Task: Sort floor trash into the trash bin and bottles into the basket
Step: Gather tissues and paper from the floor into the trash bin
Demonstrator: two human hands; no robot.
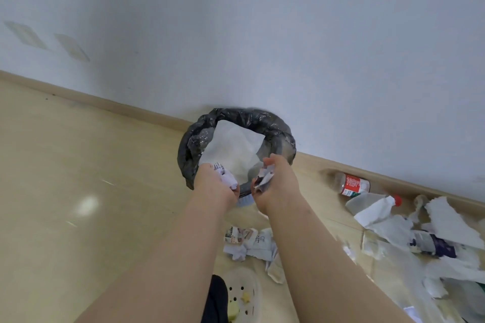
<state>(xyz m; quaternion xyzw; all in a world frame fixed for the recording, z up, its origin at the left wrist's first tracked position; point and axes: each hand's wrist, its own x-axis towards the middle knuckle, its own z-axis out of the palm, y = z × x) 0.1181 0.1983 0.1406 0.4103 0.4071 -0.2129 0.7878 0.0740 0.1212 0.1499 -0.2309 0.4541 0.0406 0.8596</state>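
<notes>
So that it falls inside, the left hand and right hand each grip crumpled white paper over the centre-frame round black-bagged trash bin.

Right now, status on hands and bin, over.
Left hand, right hand each grip crumpled paper at trash bin. White sheet inside. Red-label bottle on floor, right.

Bright, even light; a glare spot on the glossy floor; tilted, soft wide-angle view.

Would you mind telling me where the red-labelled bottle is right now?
In the head view, the red-labelled bottle lies on the floor at right, by the baseboard, between the trash bin and the torn paper.
</notes>
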